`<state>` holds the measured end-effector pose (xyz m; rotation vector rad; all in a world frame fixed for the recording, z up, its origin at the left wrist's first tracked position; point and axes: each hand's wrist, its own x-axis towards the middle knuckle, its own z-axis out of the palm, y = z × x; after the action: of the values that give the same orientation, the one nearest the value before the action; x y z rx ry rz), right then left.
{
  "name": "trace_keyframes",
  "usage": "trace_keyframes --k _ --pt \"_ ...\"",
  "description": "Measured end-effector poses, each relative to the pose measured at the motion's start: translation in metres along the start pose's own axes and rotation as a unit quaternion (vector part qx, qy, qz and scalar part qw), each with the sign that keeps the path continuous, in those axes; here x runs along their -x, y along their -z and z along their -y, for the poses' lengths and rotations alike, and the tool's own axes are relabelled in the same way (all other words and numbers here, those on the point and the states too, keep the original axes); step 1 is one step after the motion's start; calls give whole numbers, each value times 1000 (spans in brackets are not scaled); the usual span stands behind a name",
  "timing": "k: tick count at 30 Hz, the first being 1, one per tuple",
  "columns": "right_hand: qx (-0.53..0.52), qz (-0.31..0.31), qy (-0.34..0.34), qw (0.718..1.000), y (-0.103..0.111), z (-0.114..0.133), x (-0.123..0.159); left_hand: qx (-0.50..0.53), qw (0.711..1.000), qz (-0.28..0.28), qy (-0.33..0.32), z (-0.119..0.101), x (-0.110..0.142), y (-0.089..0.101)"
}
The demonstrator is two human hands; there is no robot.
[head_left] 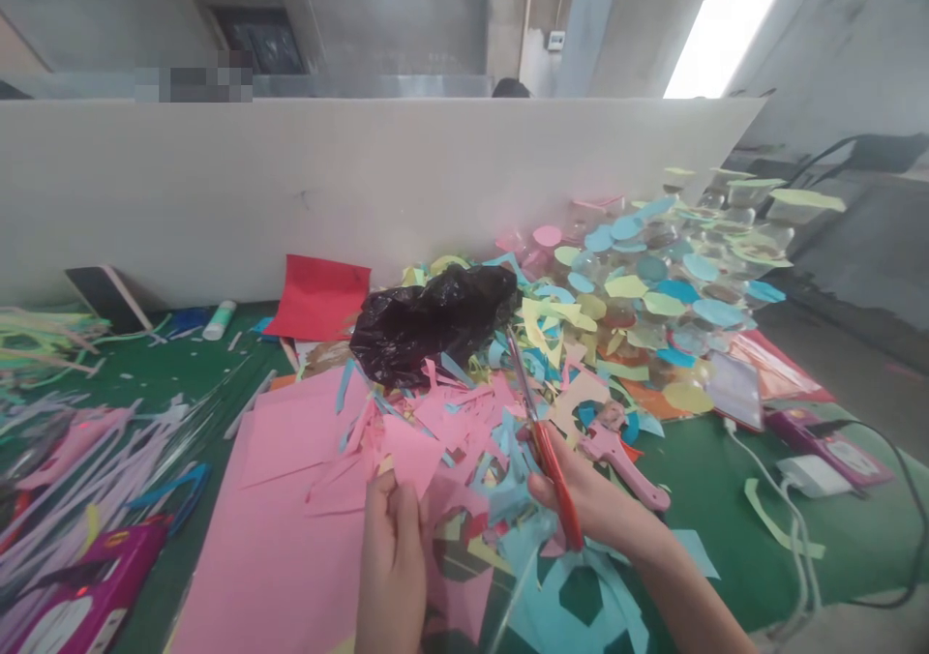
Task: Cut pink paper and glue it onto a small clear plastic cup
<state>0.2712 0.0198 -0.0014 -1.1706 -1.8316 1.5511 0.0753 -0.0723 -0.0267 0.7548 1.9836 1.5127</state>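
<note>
A small piece of pink paper point(412, 453) is pinched between the thumb and fingers of my left hand point(394, 548). My right hand point(581, 490) grips a pair of scissors point(555, 485) with red handles, their blades pointing up and away from me, apart from the paper. Whether the blades are fully closed is hard to make out. Beneath and between my hands lies a heap of pink and blue paper scraps point(508, 460). Large pink sheets point(276, 538) are stacked under and left of my left hand. A pink-handled tool point(628, 465) lies just beyond my right wrist.
A crumpled black plastic bag point(435, 320) and a red sheet point(319, 296) lie ahead. Several clear cups topped with coloured paper discs point(645, 291) crowd the right back. Purple power strips point(827, 446) with cables and bundles of thin strips point(108, 480) flank the green table point(697, 499).
</note>
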Motion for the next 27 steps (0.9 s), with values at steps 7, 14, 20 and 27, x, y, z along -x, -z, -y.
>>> trace_keyframes --k 7,14,20,27 --pt "9 -63 3 998 -5 12 -9 61 996 55 38 -16 -5 -11" --pt "86 -76 28 993 4 38 -5 135 988 -3 68 -34 0 -20" --pt "127 12 -25 992 -3 36 9 199 978 4 60 -42 0 -19" --pt "154 104 -34 982 -19 27 22 195 978 12 70 -43 3 -27"
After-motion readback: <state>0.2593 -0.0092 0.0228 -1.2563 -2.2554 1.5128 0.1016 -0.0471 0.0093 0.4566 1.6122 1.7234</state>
